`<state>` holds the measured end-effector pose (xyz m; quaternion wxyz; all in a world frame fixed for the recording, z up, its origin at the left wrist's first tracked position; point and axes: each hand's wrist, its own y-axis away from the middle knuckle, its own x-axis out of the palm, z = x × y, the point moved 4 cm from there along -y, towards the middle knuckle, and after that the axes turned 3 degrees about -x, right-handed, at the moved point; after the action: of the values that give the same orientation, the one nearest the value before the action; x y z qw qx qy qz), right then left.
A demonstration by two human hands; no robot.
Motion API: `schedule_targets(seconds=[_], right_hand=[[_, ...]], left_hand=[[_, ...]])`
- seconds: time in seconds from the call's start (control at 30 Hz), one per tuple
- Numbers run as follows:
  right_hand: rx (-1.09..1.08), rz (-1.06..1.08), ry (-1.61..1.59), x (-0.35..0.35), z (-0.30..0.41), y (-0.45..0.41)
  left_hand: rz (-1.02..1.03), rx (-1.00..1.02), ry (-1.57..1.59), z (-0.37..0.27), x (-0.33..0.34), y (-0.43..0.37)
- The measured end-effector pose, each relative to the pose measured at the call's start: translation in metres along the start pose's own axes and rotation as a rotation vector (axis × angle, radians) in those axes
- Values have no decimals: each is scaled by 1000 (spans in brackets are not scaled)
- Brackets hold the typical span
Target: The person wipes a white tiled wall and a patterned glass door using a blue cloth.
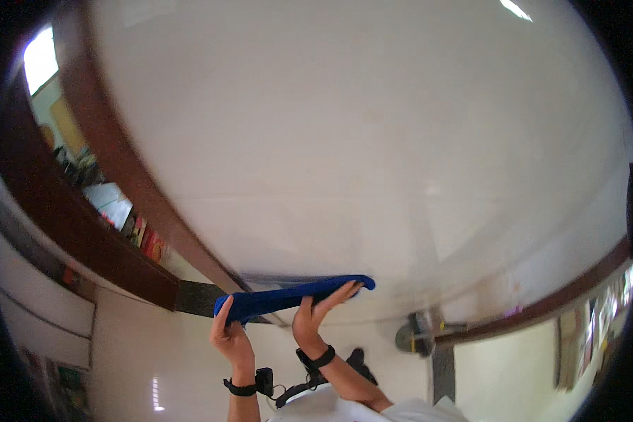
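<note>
A folded strip of dark blue cloth (pixel 290 298) stretches across in front of me, close to a large pale, glossy wall (pixel 358 147). Its left end is gripped in my left hand (pixel 231 337), fingers wrapped over the edge. My right hand (pixel 316 322) holds the cloth nearer its right end, with the fingers extended along it and the thumb against its lower side. Whether the cloth touches the wall I cannot tell. Both wrists wear black straps, the left one with a small black box.
Dark brown door frames (pixel 132 158) curve along the left, with shelved items beyond. At right is another doorway (pixel 506 364). A grey-green round object (pixel 410 337), blurred, stands on the floor by the wall. My dark shoe (pixel 361 361) is on the pale floor (pixel 184 358).
</note>
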<state>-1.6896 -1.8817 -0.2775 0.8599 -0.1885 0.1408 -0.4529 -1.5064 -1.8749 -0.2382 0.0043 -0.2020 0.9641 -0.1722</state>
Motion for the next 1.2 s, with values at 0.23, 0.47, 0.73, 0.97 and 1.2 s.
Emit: schedule_targets(seconds=[0.23,0.47,0.73,0.97,1.2], right_hand=[[-671,86,424,-38,62,-45],[-968,51,779,-66,151,-119],[-1146,17,766,-49,258,-129],[-1296,300,769,-45,284,-129],[-1496,368,826,-39,339,-154]], left_hand=[[201,-6,477,-54,36,-7],[377,685,-317,-90,101,-43],[57,929,-391,-179,85,-86],[15,1101,-300,-167,78,-89],[110,1038,-124,-209,84,-92]])
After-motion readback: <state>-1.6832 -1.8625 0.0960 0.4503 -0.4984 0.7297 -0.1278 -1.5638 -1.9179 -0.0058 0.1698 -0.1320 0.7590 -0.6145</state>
